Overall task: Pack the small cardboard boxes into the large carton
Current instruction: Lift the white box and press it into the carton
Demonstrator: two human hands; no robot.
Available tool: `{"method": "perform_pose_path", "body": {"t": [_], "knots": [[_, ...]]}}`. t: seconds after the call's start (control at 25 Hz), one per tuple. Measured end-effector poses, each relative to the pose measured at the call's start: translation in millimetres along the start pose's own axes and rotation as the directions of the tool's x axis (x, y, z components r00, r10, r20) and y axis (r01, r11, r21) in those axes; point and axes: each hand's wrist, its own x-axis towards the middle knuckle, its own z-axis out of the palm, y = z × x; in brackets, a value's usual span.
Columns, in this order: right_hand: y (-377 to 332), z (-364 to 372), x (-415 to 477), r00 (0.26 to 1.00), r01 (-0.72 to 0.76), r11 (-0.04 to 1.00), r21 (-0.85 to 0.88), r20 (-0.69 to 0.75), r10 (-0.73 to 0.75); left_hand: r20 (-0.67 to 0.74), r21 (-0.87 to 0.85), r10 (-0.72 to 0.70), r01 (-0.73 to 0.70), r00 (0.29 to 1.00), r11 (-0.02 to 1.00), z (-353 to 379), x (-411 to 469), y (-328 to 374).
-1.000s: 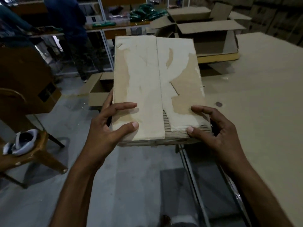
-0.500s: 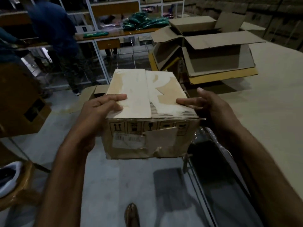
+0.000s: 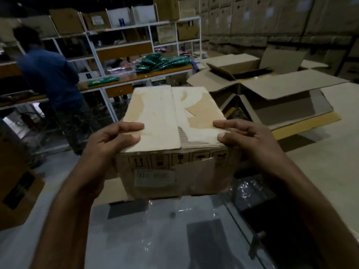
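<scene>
- Warehouse shelving fills the back of the head view, stacked cartons line the wall at two o'clock, and a person in a blue shirt (image 3: pixel 48 78) works at a bench at ten o'clock.
- Dead centre, the small cardboard box (image 3: pixel 172 136) is up off any surface, flaps closed, top skin torn and peeling, handling symbols on the near face.
- Left hand (image 3: pixel 108 144) clamps the near-left top corner: fingers laid over the top, thumb pressed on the flap, palm against the side wall.
- Right hand (image 3: pixel 246 138) mirrors it at the near-right corner, fingers flat across the top, thumb pinching the edge. Each grip is pressed shut on the box, not spread.
- The box's long axis runs away from the person, toward twelve o'clock.
- Now the relation that matters: the large carton (image 3: pixel 275 98) sits open at about one to two o'clock from the box, flaps splayed out, resting on the pale desk (image 3: pixel 330 152) to the right. It lies beyond and right of the box, so the right hand is the nearer one.
- My read: the box is in the carry stage and wants a swing rightward and forward, over the near flap and down into the opening.
- Risk, as I judge it: that near flap could catch the leading edge.
- Clear plastic wrap (image 3: pixel 252 189) glints just below the box.
</scene>
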Motion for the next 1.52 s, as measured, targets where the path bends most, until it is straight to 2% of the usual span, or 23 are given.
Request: {"method": "perform_pose_path", "body": {"t": [0.12,0.32,0.56,0.68,1.04,1.2,1.28,1.52], "knots": [[-7.0,18.6,40.7,0.988,0.141,0.99,0.001,-0.062,-0.14,0.008,-0.112,0.136,-0.134,0.991,0.985,-13.7,60.0,-4.7],[-12.7,18.3,127.0,0.916,0.335,0.941,-0.053,-0.216,-0.339,0.081,-0.109,0.338,-0.329,0.938,0.938,5.3,180.1,-6.5],[-9.6,-14.3,228.3,0.857,0.394,0.912,-0.112,-0.315,-0.409,0.142,-0.204,0.427,-0.396,0.893,0.895,53.7,305.5,-0.7],[-11.3,-30.5,280.8,0.805,0.432,0.893,-0.129,-0.39,-0.446,0.146,-0.251,0.49,-0.447,0.859,0.859,81.9,374.0,9.8],[-28.4,-79.8,410.3,0.674,0.4,0.879,-0.261,-0.566,-0.475,0.261,-0.397,0.604,-0.487,0.753,0.778,169.7,557.3,47.6],[-29.4,-98.1,472.7,0.602,0.338,0.869,-0.361,-0.627,-0.495,0.311,-0.5,0.682,-0.496,0.662,0.709,211.0,648.5,51.0],[-22.9,-106.1,505.2,0.542,0.303,0.878,-0.37,-0.692,-0.478,0.373,-0.536,0.707,-0.482,0.601,0.693,235.3,694.2,47.4],[-7.0,-112.4,581.5,0.418,0.19,0.914,-0.358,-0.813,-0.405,0.51,-0.631,0.712,-0.352,0.483,0.691,295.4,796.1,37.3]]}}
